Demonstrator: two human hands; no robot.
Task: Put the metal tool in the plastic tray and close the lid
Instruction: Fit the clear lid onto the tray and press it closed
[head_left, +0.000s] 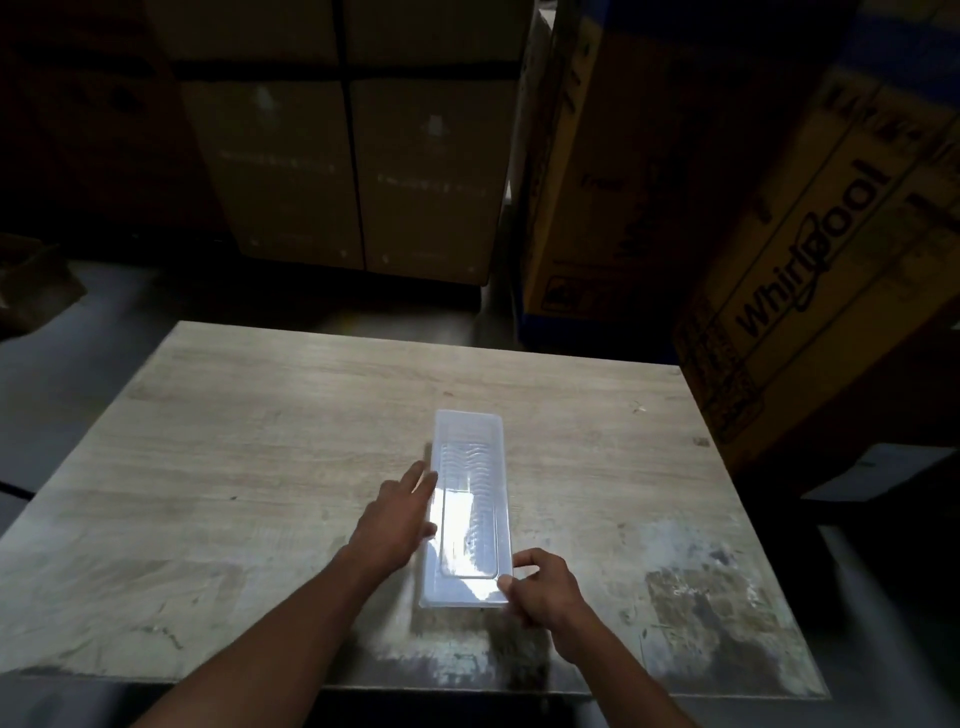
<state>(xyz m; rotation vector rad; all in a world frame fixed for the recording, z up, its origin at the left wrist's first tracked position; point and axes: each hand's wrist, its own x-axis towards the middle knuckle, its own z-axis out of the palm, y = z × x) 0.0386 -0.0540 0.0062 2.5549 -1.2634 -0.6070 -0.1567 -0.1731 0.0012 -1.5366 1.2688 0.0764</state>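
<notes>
Clear plastic tray (470, 506) lies lidded on the worktop (260, 441); left hand (397, 512) flat, fingers spread, beside it; right hand (540, 587) pinches its near corner.

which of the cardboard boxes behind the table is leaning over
The yellow Whirlpool-printed box at far right. It tilts, its lettering running diagonally, while the plain brown boxes behind the table stand straight.

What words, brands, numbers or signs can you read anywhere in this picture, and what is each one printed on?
"Whirlpool": on the tilted cardboard box at right.
Faint white print on the two brown boxes behind the table: too blurred to read.
Dark marks and a symbol on the tall yellow box: too blurred to read.
Plastic tray: no text visible.
</notes>
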